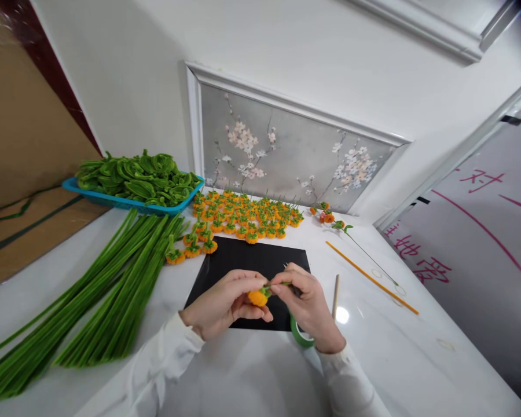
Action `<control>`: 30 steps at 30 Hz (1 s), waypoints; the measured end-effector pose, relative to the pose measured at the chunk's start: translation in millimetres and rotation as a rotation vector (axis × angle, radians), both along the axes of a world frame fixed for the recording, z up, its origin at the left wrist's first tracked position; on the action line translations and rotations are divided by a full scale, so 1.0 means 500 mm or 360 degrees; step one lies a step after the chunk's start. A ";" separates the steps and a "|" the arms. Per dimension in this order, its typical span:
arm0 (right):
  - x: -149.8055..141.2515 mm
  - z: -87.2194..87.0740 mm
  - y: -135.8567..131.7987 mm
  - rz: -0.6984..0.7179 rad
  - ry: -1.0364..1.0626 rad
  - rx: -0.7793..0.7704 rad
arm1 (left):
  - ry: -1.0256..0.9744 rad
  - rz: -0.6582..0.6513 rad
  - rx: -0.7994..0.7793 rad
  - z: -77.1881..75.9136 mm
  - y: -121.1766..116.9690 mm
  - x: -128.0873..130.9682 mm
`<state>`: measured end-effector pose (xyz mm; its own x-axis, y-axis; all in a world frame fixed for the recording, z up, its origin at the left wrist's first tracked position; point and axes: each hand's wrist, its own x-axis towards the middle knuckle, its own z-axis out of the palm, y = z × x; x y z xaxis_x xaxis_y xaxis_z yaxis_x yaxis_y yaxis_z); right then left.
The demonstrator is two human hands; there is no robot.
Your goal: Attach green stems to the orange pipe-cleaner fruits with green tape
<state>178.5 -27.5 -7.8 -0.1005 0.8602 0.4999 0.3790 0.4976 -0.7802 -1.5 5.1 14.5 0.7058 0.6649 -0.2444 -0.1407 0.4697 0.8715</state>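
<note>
My left hand pinches an orange pipe-cleaner flower with a green base, holding it over the black mat. The thumb and finger of my right hand are closed on the flower's green stem, close to the bloom. Below my right wrist lies a roll of green tape, partly covered by the hand. A pointed metal tip shows just behind my right fingers; the rest of that tool is hidden.
Many similar orange flowers stand behind the mat. At left are long green pipe cleaners and a blue tray heaped with green leaves. A finished-looking flower stem, an orange pipe cleaner and a thin stick lie right.
</note>
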 end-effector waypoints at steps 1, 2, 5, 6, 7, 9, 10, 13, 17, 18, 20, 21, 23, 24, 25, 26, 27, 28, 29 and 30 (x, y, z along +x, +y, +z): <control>0.000 -0.001 0.000 -0.0044 0.0012 0.0013 | 0.0012 0.0002 0.0079 0.001 -0.001 0.001; 0.000 -0.003 0.001 -0.0083 0.0023 0.0026 | 0.0028 0.0018 0.0206 0.003 -0.003 0.002; 0.000 -0.003 0.001 -0.0166 0.0020 0.0063 | 0.0190 0.0169 0.0813 0.004 -0.008 0.008; 0.000 -0.003 0.000 -0.0182 0.0007 0.0074 | 0.0280 0.0223 0.1039 0.003 -0.010 0.010; 0.000 -0.003 0.000 -0.0193 -0.0006 0.0082 | 0.0372 0.0264 0.1239 0.002 -0.011 0.013; -0.002 -0.003 0.000 -0.0199 -0.0029 0.0092 | 0.0499 0.0326 0.1514 -0.002 -0.014 0.017; -0.002 -0.003 0.001 -0.0196 -0.0038 0.0097 | 0.0523 0.0353 0.1591 -0.004 -0.015 0.019; -0.004 -0.006 0.002 -0.0193 -0.0054 0.0115 | 0.0498 0.0404 0.1565 -0.008 -0.014 0.022; -0.006 -0.005 0.001 -0.0205 -0.0064 0.0126 | 0.0325 0.0211 0.1111 -0.003 -0.013 0.020; -0.007 -0.005 0.001 -0.0208 -0.0060 0.0128 | 0.0310 0.0195 0.1088 -0.001 -0.014 0.019; -0.008 -0.003 0.001 -0.0219 -0.0050 0.0130 | 0.0378 0.0290 0.1295 0.002 -0.015 0.018; -0.009 -0.003 0.001 -0.0225 -0.0049 0.0132 | 0.0447 0.0375 0.1481 0.002 -0.016 0.019; -0.011 -0.004 0.002 -0.0236 -0.0064 0.0134 | 0.0562 0.0503 0.1834 0.001 -0.017 0.021; -0.011 -0.005 0.002 -0.0240 -0.0080 0.0134 | 0.0599 0.0542 0.1961 -0.001 -0.016 0.022; -0.012 -0.006 0.003 -0.0241 -0.0097 0.0134 | 0.0621 0.0564 0.2047 -0.003 -0.016 0.023; -0.011 -0.008 0.003 -0.0237 -0.0111 0.0134 | 0.0642 0.0574 0.2092 -0.004 -0.015 0.023; -0.011 -0.009 0.003 -0.0229 -0.0118 0.0132 | 0.0665 0.0577 0.2107 -0.005 -0.015 0.023; -0.010 -0.010 0.004 -0.0216 -0.0121 0.0122 | 0.0692 0.0572 0.2096 -0.007 -0.014 0.022; -0.009 -0.010 0.005 -0.0199 -0.0118 0.0103 | 0.0721 0.0559 0.2062 -0.008 -0.012 0.021; -0.007 -0.010 0.005 -0.0181 -0.0110 0.0079 | 0.0744 0.0541 0.2008 -0.009 -0.011 0.020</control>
<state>174.9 -24.8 -12.6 -0.0397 0.8423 0.5376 0.4874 0.4860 -0.7255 8.5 -0.4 10.1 0.4868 0.7317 0.4772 0.3314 -0.6601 0.6741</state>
